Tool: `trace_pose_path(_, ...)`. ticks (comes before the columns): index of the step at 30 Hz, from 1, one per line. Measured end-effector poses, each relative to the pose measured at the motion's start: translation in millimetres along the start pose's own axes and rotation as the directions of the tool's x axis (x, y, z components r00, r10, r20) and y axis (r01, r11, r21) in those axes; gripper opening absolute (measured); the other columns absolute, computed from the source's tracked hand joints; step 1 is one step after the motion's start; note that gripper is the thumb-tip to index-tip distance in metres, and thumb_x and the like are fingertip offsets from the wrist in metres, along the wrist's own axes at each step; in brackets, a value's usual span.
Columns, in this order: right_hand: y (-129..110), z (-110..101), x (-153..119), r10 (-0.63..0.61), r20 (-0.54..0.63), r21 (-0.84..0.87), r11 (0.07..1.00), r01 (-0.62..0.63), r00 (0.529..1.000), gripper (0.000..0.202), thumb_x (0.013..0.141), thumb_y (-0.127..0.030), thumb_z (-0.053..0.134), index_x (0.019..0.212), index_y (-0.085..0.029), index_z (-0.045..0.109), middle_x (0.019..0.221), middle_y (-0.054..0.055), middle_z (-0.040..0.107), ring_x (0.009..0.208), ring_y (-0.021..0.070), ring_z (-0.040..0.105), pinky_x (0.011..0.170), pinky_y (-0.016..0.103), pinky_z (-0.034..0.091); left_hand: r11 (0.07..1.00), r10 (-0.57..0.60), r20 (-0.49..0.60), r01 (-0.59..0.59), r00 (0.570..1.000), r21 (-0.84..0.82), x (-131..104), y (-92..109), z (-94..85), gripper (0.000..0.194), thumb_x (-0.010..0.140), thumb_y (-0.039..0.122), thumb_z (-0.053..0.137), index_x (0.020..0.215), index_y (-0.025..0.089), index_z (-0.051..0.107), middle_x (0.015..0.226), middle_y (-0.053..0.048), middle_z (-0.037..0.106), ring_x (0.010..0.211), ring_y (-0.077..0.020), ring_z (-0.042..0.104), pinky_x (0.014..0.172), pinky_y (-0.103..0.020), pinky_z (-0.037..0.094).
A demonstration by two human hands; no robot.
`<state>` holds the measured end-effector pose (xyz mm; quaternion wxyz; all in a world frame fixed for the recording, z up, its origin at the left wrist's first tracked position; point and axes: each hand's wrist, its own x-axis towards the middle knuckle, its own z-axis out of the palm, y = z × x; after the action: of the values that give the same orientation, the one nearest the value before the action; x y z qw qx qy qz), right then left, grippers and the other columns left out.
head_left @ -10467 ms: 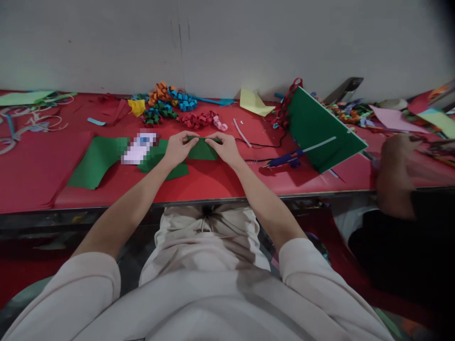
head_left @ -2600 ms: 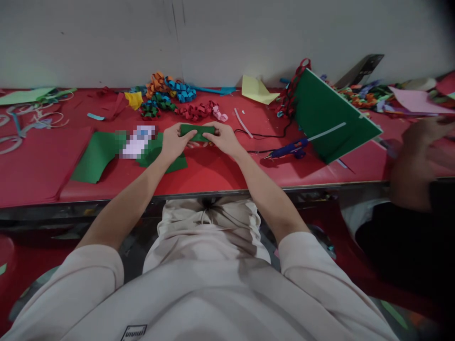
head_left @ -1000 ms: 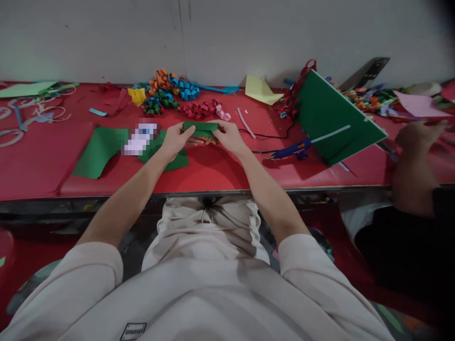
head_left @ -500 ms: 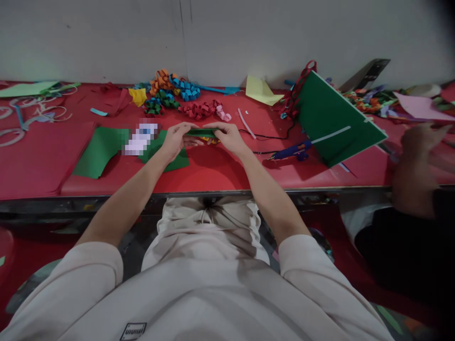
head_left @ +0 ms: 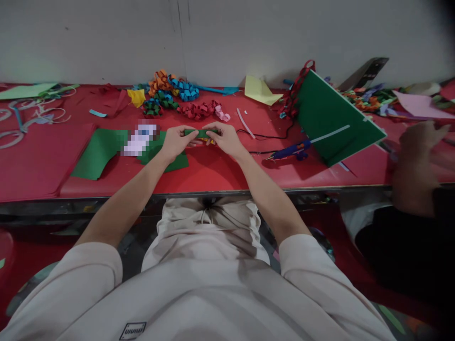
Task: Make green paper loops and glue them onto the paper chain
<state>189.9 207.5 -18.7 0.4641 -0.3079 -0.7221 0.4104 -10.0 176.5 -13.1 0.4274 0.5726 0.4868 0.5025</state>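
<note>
Fingers of the left hand and right hand are pinched on the two ends of one narrow green paper, thumbs toward the near side; whether it is folded or rolled cannot be told. It is held between the hands, seemingly just above the counter, at the middle. Lightness, mild stiffness and little slip are to be expected, though it may be creased easily; it is best gripped lightly by both ends.

From the largest down, one red counter is seen, then one green board, tilted at right. One stack of red sheets is laid at left, its number uncountable. Two green sheets are visible left of the hands, beside one blurred pale rectangle. One pale yellow paper is placed far. One blue glue gun is laid near the board. Curled paper strips in five colours are heaped beyond the hands, strands uncounted. One yellow scrap, one loose pale stick and one light-blue strip are also seen.
</note>
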Motion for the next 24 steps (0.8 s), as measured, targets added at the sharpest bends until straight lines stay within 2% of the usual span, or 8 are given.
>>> trace_pose_path(3,-2,2,-1,-0.018,-0.008,-0.034,0.999,0.017,1.000,0.019,0.091,-0.034,0.068,0.098,-0.017,0.072,0.073,0.000,0.073,0.062,0.0117,0.070,0.065,0.024,0.054,0.998,0.065,-0.019,-0.065,0.998,0.005,-2,2,1.4,0.021,0.085,0.024,0.077,0.101,0.012,0.070,0.086,-0.007,0.078,0.075,-0.0197,0.079,0.074,-0.030,0.066)
trace_pose_path(6,-1,4,-1,0.030,0.000,0.017,0.999,-0.030,1.000,0.022,0.090,-0.038,0.069,0.091,-0.016,0.072,0.069,0.000,0.072,0.055,0.0113,0.068,0.058,0.023,0.053,0.993,0.117,-0.007,-0.117,0.993,0.012,-2,2,3.1,0.021,0.085,0.025,0.077,0.100,0.012,0.069,0.087,-0.008,0.078,0.078,-0.0215,0.079,0.075,-0.032,0.066)
trace_pose_path(12,2,4,0,0.017,-0.054,0.036,0.999,-0.015,0.998,0.022,0.084,-0.036,0.075,0.086,-0.015,0.071,0.067,0.000,0.072,0.058,0.0109,0.067,0.057,0.021,0.052,0.998,0.062,0.021,-0.063,0.998,0.020,0,1,5.0,0.019,0.090,0.031,0.071,0.099,0.014,0.068,0.080,-0.007,0.078,0.076,-0.0224,0.079,0.070,-0.032,0.066)
trace_pose_path(16,-2,5,-1,0.014,-0.037,0.061,0.998,-0.012,0.999,0.025,0.084,-0.039,0.075,0.087,-0.015,0.072,0.068,0.001,0.072,0.059,0.0113,0.066,0.060,0.023,0.054,0.990,0.138,0.005,-0.138,0.990,0.001,-1,0,5.6,0.023,0.084,0.031,0.078,0.096,0.014,0.069,0.078,-0.006,0.078,0.072,-0.0217,0.078,0.070,-0.032,0.066)
trace_pose_path(20,-7,7,-2,0.036,-0.050,0.048,0.998,-0.034,0.998,0.028,0.087,-0.044,0.073,0.082,-0.017,0.069,0.069,0.001,0.071,0.059,0.0123,0.068,0.059,0.024,0.055,0.988,0.154,0.024,-0.153,0.988,-0.025,-6,3,7.8,0.030,0.086,0.043,0.076,0.095,0.015,0.069,0.077,-0.007,0.077,0.071,-0.0230,0.078,0.073,-0.036,0.067)
trace_pose_path(24,-10,5,-1,0.089,-0.047,0.068,0.994,-0.085,0.995,0.025,0.090,-0.042,0.072,0.084,-0.017,0.068,0.068,0.000,0.071,0.058,0.0115,0.068,0.057,0.022,0.054,0.993,0.115,0.057,-0.115,0.992,0.000,-6,6,7.3,0.035,0.095,0.052,0.065,0.098,0.018,0.068,0.081,-0.007,0.078,0.081,-0.0232,0.079,0.076,-0.036,0.066)
